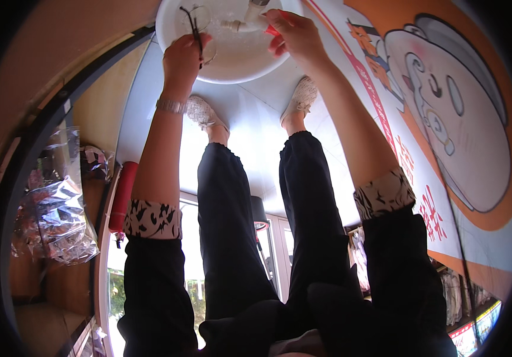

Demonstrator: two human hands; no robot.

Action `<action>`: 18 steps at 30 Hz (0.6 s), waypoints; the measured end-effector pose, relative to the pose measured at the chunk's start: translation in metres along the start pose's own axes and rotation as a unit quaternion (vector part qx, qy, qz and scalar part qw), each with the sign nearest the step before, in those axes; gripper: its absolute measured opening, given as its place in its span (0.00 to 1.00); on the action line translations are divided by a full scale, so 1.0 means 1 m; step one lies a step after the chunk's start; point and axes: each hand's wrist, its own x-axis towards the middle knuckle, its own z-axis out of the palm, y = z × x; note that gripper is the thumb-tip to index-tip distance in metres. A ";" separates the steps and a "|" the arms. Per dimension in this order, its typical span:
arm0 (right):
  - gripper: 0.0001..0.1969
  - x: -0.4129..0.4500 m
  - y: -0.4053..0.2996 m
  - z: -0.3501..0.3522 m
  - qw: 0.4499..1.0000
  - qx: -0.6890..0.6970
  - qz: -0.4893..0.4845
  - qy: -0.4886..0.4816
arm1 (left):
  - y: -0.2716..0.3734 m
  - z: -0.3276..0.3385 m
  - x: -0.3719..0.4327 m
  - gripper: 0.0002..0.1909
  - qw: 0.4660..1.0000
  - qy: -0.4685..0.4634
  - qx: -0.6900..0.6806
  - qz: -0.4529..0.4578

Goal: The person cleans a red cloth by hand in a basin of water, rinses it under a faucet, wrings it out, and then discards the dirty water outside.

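My left hand (183, 53) is closed around a pair of eyeglasses (197, 38) with dark temple arms and clear round lenses. It is above the left side of a round white basin (238, 78). On the right, over the basin's other side, my right hand (298, 38) pinches a small red object (272, 30); the fingers hide most of it, so its kind cannot be told. Between the hands, a white tap-like fitting (233, 25) shows inside the basin, its top cut off by the picture's edge.
A large poster with a cartoon figure (457, 111) covers the right side. A red fire extinguisher (123, 196) stands left, beside shelving with clear plastic-wrapped goods (64, 214). My shoes (200, 111) are on the pale floor (251, 107) just below the basin.
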 end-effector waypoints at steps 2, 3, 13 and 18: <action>0.32 0.014 -0.002 0.017 0.996 0.035 -0.021 0.081 | 0.000 -0.014 -0.012 0.09 0.981 0.020 -0.189 -0.025; 0.38 0.027 0.013 0.009 0.979 -0.143 0.001 0.148 | 0.013 -0.014 -0.023 0.08 0.971 0.023 -0.230 -0.064; 0.27 -0.139 -0.034 0.026 0.986 -0.141 -0.041 0.084 | 0.201 -0.076 -0.158 0.11 0.937 0.185 0.040 0.293; 0.21 -0.210 -0.031 0.010 0.986 -0.154 -0.045 0.034 | 0.322 -0.104 -0.225 0.09 0.859 0.285 0.098 0.413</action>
